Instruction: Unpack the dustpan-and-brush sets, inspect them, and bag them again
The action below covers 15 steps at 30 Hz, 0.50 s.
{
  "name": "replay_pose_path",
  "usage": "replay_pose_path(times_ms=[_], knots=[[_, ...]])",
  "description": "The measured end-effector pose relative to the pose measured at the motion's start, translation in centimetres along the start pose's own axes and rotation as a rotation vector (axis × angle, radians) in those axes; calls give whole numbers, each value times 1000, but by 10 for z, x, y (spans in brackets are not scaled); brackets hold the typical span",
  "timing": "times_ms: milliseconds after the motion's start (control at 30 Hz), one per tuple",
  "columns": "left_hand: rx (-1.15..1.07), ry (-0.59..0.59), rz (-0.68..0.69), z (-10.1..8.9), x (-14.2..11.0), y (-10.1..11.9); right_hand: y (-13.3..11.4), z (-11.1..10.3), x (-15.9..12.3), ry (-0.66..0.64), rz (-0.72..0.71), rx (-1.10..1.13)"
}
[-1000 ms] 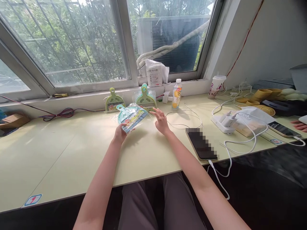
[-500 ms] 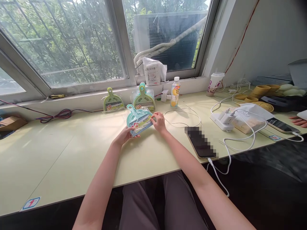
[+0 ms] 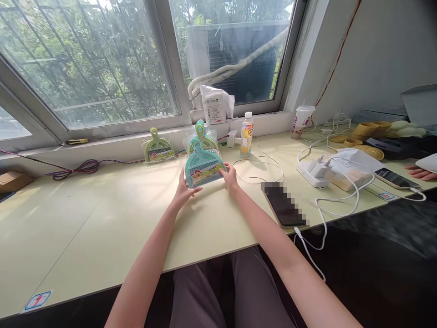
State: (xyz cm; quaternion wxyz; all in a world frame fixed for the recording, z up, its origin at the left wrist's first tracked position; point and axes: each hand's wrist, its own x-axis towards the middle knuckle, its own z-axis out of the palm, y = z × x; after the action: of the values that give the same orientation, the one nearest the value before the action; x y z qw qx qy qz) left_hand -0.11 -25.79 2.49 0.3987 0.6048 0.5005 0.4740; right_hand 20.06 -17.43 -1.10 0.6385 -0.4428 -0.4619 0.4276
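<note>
I have the turquoise dustpan set (image 3: 204,167) between both hands, neither nearer, handle up and leaning slightly left: my left hand (image 3: 183,193) cups its lower left corner, my right hand (image 3: 231,176) pinches the right edge, green dustpans (image 3: 200,130) just behind.

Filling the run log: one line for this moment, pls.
left hand: holds teal dustpan set, left edge | right hand: holds its right edge | farther back: green dustpan sets
</note>
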Motion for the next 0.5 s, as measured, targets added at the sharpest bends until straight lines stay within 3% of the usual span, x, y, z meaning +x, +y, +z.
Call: replay_pose_path(times_ms=[100,200,333,500], knots=[[138,191,53,1,6,-9,-2,2,-2,-35,-58,-16],[323,310,13,-4,15,-19,-1,6,-3,-46,-128,-133],[564,374,-69,-10,35,-24,5,10,8,-10,-165,-272],[679,376,14,-10,72,-30,11,13,41,-4,-243,-523]])
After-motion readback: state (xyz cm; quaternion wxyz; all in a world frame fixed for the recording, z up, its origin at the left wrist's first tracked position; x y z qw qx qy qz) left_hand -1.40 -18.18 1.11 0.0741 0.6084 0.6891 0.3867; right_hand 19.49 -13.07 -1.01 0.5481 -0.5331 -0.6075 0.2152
